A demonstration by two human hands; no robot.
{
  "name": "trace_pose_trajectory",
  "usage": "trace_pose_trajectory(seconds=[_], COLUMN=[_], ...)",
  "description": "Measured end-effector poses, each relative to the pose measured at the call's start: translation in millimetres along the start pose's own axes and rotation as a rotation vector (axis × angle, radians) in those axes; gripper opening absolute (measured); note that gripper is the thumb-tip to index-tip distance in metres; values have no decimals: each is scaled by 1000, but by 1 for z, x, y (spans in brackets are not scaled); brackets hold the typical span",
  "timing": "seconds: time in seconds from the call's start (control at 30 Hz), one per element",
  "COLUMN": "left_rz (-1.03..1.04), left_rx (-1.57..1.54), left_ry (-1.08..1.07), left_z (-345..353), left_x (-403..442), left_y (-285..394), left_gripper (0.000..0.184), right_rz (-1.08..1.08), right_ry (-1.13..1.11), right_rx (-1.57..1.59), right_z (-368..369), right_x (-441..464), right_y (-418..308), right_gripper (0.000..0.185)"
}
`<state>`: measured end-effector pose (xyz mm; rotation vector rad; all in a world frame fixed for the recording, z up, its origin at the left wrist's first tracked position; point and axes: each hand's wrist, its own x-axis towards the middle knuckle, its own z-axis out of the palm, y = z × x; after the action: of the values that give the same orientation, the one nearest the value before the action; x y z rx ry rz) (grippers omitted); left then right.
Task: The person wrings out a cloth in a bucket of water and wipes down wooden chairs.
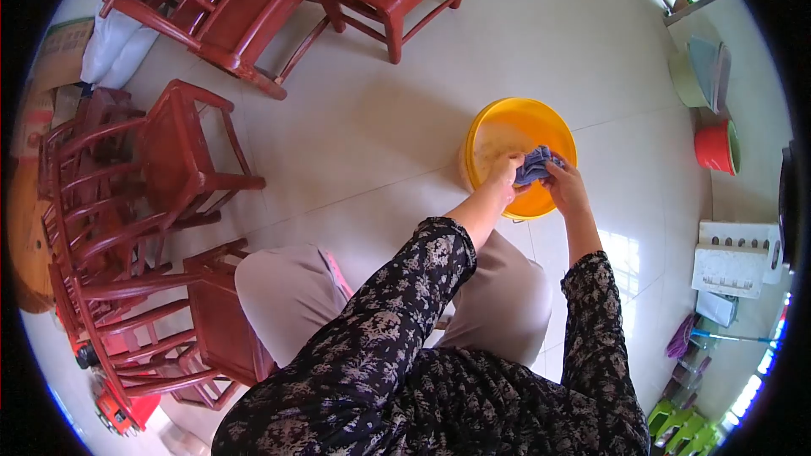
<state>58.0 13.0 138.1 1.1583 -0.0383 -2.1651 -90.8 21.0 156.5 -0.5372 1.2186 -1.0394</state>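
Fingers (554,171) of the left hand (507,172) and right hand (568,189) grasp the bunched blue cloth (534,166) from either side, so neither hand is clearly nearer. Its longer way seems to run from one hand to the other, though the folds make that hard to tell. It is held over the yellow bucket (541,123), between the left and right edges of its rim. Well apart on the floor (363,131), past the bucket's left edge, stand red chairs (175,137)

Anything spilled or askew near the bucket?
Nothing stands out. The bucket stands upright, left hand and right hand hold the cloth over it, no spill shows on the floor; the bright patch by the right sleeve looks like reflected light.
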Motion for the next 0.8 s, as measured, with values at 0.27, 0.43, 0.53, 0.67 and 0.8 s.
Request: trace_pose_trajectory(seconds=[0.27,0.43,0.53,0.67,0.8], left_rz=[306,369,421,267,173], left_rx=[-86,250,567,630,297], left_ry=[148,30,-108,-147,-204], left_z=[0,-2,-3,-5,8], left_x=[11,-12,-20,-16,-28], left_y=[-1,23,31,43,41], left_gripper=[22,39,31,31,34], right_rz=[262,84,-15,-57,-46], right_ry=[51,-6,-17,65,-33], right_rx=[-555,-558,-248,107,342], right_z=[40,32,18,20,27], right_x=[-17,-7,1,1,-4], right_y=[-32,-22,-23,-27,-38], right_gripper=[46,38,26,15,18])
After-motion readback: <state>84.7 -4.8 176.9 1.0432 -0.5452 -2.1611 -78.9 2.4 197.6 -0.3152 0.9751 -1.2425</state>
